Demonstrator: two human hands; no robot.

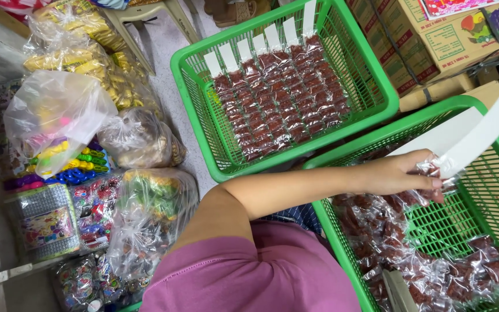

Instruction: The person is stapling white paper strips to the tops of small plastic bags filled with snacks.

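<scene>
A bare left arm (295, 188) comes out of a short purple sleeve (261, 271) with a stitched hem.

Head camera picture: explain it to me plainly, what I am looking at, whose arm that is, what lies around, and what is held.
There is no machine here. A person wears the camera on the head, so you look down over a purple shoulder at their own arm. The left hand reaches into the near green basket and grips a strip of small clear packets of dark red snack with a long white card at its top. More such packets lie loose in that basket. The far green basket holds finished strips laid in neat rows. The right hand barely shows at the right edge. Clear bags of toys and snacks lie on the left, cardboard boxes at top right.
</scene>
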